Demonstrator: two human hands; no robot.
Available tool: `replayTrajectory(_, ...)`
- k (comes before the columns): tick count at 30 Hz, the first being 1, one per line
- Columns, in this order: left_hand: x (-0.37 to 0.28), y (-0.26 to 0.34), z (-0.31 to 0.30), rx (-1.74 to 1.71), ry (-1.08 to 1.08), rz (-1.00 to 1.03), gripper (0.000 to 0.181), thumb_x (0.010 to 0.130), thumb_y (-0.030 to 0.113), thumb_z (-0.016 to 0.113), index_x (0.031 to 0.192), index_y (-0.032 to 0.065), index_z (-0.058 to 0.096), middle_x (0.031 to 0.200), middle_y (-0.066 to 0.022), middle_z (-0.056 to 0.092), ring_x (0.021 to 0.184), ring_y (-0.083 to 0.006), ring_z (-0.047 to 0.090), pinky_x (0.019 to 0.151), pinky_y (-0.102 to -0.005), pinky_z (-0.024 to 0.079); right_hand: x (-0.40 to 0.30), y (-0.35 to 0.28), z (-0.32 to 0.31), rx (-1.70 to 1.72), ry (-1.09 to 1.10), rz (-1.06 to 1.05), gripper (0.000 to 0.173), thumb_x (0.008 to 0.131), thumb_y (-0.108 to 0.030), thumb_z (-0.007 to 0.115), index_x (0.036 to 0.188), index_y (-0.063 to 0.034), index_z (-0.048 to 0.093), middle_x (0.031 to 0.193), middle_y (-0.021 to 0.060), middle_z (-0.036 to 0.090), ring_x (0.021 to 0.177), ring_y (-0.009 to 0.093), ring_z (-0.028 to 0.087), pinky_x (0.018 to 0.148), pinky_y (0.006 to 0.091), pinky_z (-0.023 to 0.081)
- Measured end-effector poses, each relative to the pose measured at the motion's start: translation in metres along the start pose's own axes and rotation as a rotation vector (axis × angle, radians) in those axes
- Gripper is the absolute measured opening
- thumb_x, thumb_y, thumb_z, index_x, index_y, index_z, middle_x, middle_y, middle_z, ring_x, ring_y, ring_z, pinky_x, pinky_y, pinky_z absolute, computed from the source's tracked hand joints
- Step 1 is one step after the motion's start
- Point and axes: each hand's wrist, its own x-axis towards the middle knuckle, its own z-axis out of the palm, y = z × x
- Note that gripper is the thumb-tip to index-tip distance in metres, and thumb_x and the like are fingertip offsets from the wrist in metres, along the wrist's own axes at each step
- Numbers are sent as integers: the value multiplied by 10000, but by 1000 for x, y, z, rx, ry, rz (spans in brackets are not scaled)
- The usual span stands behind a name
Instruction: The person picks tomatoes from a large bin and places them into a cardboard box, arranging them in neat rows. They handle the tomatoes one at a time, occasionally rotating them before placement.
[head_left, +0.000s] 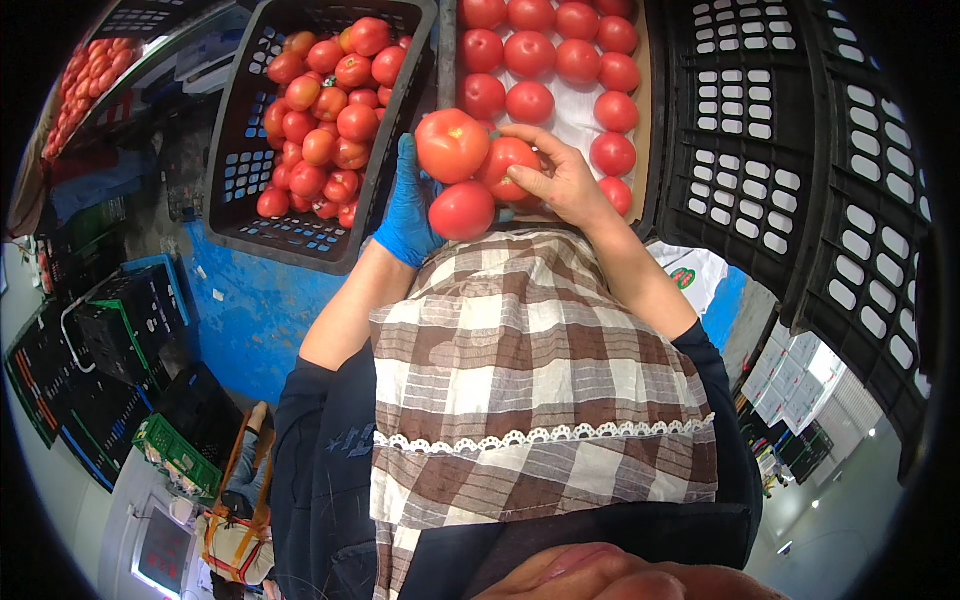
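Observation:
My left hand (414, 210), in a blue glove, cradles a large orange-red tomato (451, 145) above a redder tomato (460, 211). My bare right hand (568, 180) has its thumb and fingers around a third tomato (504, 171), which touches the other two. All three are just in front of my checked apron (525, 352). Left of them, a black plastic crate (281, 251) is heaped with loose tomatoes (319, 146). Beyond my hands, a cardboard box (643, 97) lined with white paper (571, 126) contains tomatoes (529, 54) in rows. My hands hide its near part.
Upright black perforated crates (795, 150) stand close on the right. At the far left are more tomatoes (94, 82). Dark crates (120, 337) and a green crate (176, 457) stand over the blue floor (240, 330). Another person (236, 547) is at the lower left. White cartons (795, 375) are stacked at right.

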Motion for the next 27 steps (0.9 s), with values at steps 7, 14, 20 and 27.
replayTrajectory(7, -1, 0, 0, -9, 22, 11, 977, 885, 840, 472, 1495, 77, 476, 1494, -184, 521, 1338, -358, 558, 1091, -535, 502, 5, 2, -2, -69, 26, -99, 374, 1047, -160, 521, 1380, -21, 621, 1332, 97, 652, 1192, 142, 611, 1013, 279, 493)
replayTrajectory(14, -1, 3, 2, -16, -55, -7, 998, 876, 853, 468, 1511, 84, 455, 1501, -186, 511, 1341, -374, 553, 1064, -574, 514, 6, 9, -4, -75, 70, -48, 404, 1093, -246, 427, 1350, -18, 640, 1261, 97, 690, 1121, 164, 638, 1002, 315, 494)
replayTrajectory(20, -2, 0, 4, 2, -6, 7, 981, 888, 835, 475, 1521, 87, 430, 1521, -201, 481, 1335, -405, 550, 1025, -633, 520, 11, 8, 2, -15, 167, 84, 479, 1122, -384, 397, 1334, -31, 644, 1179, 94, 708, 976, 122, 673, 761, 236, 553)
replayTrajectory(27, -4, 2, 7, -40, -79, 13, 951, 910, 810, 472, 1520, 82, 418, 1518, -210, 480, 1349, -413, 534, 1024, -660, 509, 7, 2, 1, 43, 174, 250, 515, 1086, -504, 442, 1293, -90, 667, 933, 43, 707, 643, 93, 607, 528, 230, 469)
